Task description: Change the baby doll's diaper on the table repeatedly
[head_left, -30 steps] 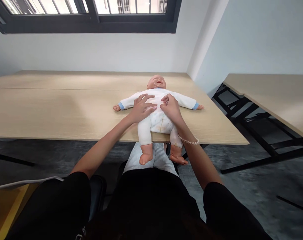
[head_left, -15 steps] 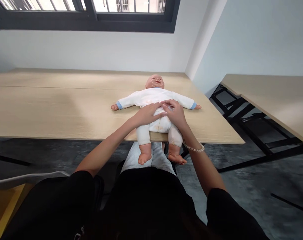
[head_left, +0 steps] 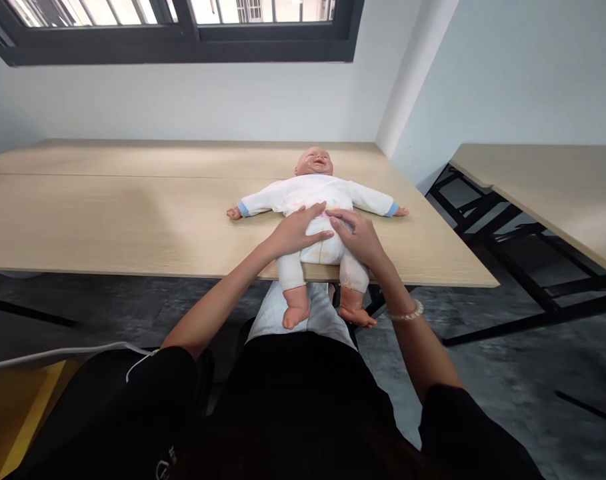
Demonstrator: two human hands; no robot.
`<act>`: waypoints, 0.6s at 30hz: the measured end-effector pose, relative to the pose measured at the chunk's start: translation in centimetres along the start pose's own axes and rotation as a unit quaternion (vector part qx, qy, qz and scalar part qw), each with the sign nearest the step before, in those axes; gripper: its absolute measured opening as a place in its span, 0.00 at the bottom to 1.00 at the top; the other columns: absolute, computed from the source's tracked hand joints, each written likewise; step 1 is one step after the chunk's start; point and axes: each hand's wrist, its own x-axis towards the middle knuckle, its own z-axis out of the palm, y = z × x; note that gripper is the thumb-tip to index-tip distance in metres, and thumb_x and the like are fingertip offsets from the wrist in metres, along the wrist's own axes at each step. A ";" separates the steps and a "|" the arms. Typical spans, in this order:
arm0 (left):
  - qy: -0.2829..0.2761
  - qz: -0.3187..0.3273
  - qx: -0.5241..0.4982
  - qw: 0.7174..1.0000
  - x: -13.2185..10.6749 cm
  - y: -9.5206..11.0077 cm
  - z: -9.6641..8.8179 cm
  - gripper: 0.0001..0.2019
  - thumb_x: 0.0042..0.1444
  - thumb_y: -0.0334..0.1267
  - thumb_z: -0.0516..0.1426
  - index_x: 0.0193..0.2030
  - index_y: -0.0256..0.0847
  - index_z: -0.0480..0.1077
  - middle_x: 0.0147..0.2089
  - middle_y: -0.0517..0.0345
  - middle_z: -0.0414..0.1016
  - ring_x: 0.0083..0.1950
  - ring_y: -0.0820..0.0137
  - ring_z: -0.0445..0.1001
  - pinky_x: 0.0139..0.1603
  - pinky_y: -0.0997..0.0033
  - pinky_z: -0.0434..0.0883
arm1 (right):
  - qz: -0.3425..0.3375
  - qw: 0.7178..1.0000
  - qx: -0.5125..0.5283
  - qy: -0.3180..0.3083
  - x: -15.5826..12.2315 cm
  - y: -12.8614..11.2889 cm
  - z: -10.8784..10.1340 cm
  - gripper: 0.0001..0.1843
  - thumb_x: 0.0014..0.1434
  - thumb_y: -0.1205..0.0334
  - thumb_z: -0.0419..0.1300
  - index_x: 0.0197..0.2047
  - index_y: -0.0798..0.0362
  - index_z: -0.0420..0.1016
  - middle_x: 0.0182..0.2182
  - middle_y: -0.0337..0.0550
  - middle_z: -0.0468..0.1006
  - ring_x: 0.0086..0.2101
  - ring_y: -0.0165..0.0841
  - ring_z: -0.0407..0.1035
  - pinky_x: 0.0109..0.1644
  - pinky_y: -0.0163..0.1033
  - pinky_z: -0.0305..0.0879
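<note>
A baby doll (head_left: 315, 188) lies on its back, arms stretched out to both sides, wearing a white top with blue cuffs. Round its hips is a white diaper (head_left: 323, 252). My left hand (head_left: 295, 231) rests flat across the left side of the doll's belly, at the diaper's upper part, fingers extended and thumb apart. On the opposite side, my right hand (head_left: 359, 237) lies with slightly bent fingers over the diaper's upper edge. A narrow gap separates the fingertips of both hands. What lies under my palms is hidden.
The doll's lower legs hang over the front edge of the wooden table (head_left: 183, 227), above my lap. A second table (head_left: 547, 173) on black folding legs stands to the right. A wall and a barred window (head_left: 263, 40) are behind. Something yellow (head_left: 33, 407) is at lower left.
My right hand has drawn slightly down and to the right, and its fingertips have parted from those of my left. My left fingers have straightened a little. The doll stays put.
</note>
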 end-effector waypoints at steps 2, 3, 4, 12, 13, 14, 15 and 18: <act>0.021 -0.004 -0.024 1.000 -1.2 0.3 -0.1 0.31 0.66 0.52 0.59 0.71 0.40 0.62 0.75 0.43 0.61 0.76 0.52 0.61 0.76 0.51 0.56 | -0.013 1.000 -0.001 0.011 -1.5 -0.4 -0.7 0.15 0.65 0.54 0.58 0.50 0.50 0.79 0.52 0.47 0.82 0.55 0.45 0.73 0.64 0.53 0.66; 0.033 -0.004 -0.035 0.999 -2.0 0.4 -0.1 0.29 0.66 0.50 0.59 0.70 0.42 0.62 0.75 0.44 0.63 0.75 0.53 0.62 0.74 0.52 0.59 | -0.012 1.000 -0.016 0.023 -2.2 -0.7 -1.0 0.14 0.65 0.53 0.59 0.48 0.49 0.78 0.51 0.48 0.81 0.55 0.46 0.73 0.64 0.54 0.66; 0.046 -0.004 -0.044 0.998 -2.8 0.5 -0.1 0.28 0.65 0.48 0.59 0.69 0.43 0.63 0.73 0.45 0.65 0.74 0.54 0.63 0.73 0.53 0.61 | -0.005 0.999 -0.039 0.036 -3.0 -1.0 -1.3 0.12 0.65 0.53 0.59 0.46 0.49 0.78 0.49 0.49 0.81 0.54 0.47 0.73 0.63 0.56 0.66; 0.178 -0.067 0.009 0.982 -6.8 1.0 1.2 0.19 0.51 0.26 0.64 0.47 0.43 0.65 0.63 0.45 0.71 0.67 0.53 0.69 0.68 0.50 0.66 | 0.024 0.987 -0.155 0.021 -6.9 -2.4 -1.9 0.08 0.60 0.57 0.64 0.41 0.50 0.75 0.50 0.56 0.75 0.54 0.53 0.70 0.63 0.62 0.66; 0.181 -0.075 0.016 0.980 -6.9 1.3 1.3 0.18 0.51 0.25 0.63 0.45 0.43 0.64 0.62 0.45 0.71 0.67 0.53 0.69 0.68 0.50 0.66 | 0.023 0.986 -0.163 0.018 -7.0 -2.5 -1.8 0.07 0.59 0.58 0.64 0.40 0.50 0.76 0.51 0.57 0.74 0.54 0.54 0.69 0.63 0.62 0.66; 0.183 -0.082 0.024 0.979 -6.9 1.6 1.3 0.17 0.50 0.24 0.63 0.43 0.43 0.64 0.61 0.45 0.72 0.67 0.53 0.69 0.68 0.50 0.66 | 0.024 0.986 -0.167 0.017 -7.0 -2.5 -1.6 0.05 0.58 0.60 0.64 0.39 0.50 0.76 0.51 0.56 0.73 0.55 0.54 0.69 0.63 0.62 0.66; 0.184 -0.089 0.030 0.978 -6.9 1.9 1.4 0.17 0.50 0.23 0.63 0.41 0.43 0.64 0.60 0.46 0.72 0.66 0.53 0.69 0.68 0.50 0.66 | 0.026 0.986 -0.166 0.019 -7.0 -2.6 -1.4 0.04 0.57 0.61 0.65 0.38 0.49 0.77 0.52 0.56 0.73 0.55 0.53 0.68 0.63 0.62 0.66; 0.172 -0.108 0.047 0.978 -6.8 2.7 1.3 0.12 0.53 0.24 0.63 0.35 0.43 0.66 0.61 0.47 0.72 0.66 0.52 0.68 0.67 0.48 0.66 | 0.040 0.986 -0.159 0.028 -6.8 -2.7 -1.0 0.03 0.56 0.62 0.67 0.35 0.49 0.77 0.51 0.54 0.72 0.55 0.52 0.68 0.63 0.61 0.66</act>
